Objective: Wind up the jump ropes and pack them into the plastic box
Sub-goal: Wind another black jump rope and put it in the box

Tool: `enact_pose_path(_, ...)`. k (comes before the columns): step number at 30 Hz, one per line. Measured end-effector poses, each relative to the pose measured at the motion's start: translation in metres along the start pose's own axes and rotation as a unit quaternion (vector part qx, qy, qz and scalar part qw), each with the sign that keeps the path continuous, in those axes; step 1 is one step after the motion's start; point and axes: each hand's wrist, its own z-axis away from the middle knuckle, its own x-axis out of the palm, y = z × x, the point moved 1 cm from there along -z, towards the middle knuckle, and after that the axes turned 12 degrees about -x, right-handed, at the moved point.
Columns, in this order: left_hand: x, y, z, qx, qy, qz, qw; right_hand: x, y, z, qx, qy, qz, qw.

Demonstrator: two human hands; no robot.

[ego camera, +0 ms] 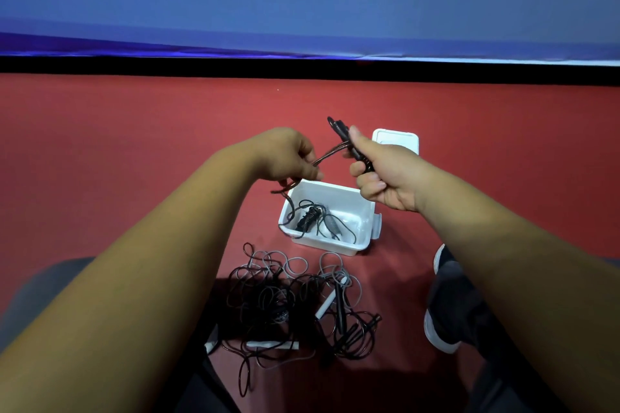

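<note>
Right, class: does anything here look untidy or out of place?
Yes. A tangle of jump ropes lies on the red floor on the near side of the plastic box, black and grey cords looped through each other. The rope in the box also has cord sprawling loose.

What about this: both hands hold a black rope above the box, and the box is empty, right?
No: the head view shows the box holds a wound rope. The left hand and right hand do hold a black rope above it.
</note>
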Motion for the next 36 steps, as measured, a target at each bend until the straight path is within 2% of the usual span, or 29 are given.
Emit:
enact_pose_path(3, 0.006, 0.004, -0.001, -0.004, -0.004, 0.079, 0.997, 0.000, -0.001, -0.005, -0.022, 0.034, -0.039, 0.998)
enact_pose_path(7, 0.010, 0.009, 0.001, 0.013, -0.054, 0.269, 0.961, -0.003, -0.005, -0.007, -0.051, 0.068, -0.059, 0.995)
enact_pose_path(11, 0.006, 0.003, -0.003, 0.049, -0.042, 0.240, 0.969, -0.002, -0.011, -0.001, -0.067, 0.066, -0.084, 0.992)
enact_pose_path(13, 0.004, 0.004, -0.001, 0.044, -0.041, 0.257, 0.965, 0.000, -0.012, 0.002, -0.077, 0.057, -0.076, 0.992)
enact_pose_path(16, 0.003, 0.012, 0.000, 0.028, -0.040, 0.360, 0.931, 0.006, -0.012, 0.006, -0.083, 0.022, -0.048, 0.995)
enact_pose_path(21, -0.002, 0.018, 0.000, 0.050, -0.020, 0.464, 0.884, 0.017, -0.010, 0.015, -0.076, -0.043, -0.014, 0.996)
enact_pose_path(25, -0.004, 0.010, -0.005, 0.050, -0.025, 0.463, 0.885, 0.017, -0.013, 0.020, -0.073, -0.088, 0.023, 0.993)
enact_pose_path(28, -0.005, 0.009, -0.004, 0.044, -0.032, 0.491, 0.870, 0.016, -0.015, 0.024, -0.073, -0.106, 0.046, 0.991)
enact_pose_path(36, -0.009, 0.011, 0.001, 0.053, -0.032, 0.491, 0.869, 0.016, -0.014, 0.027, -0.065, -0.130, 0.027, 0.989)
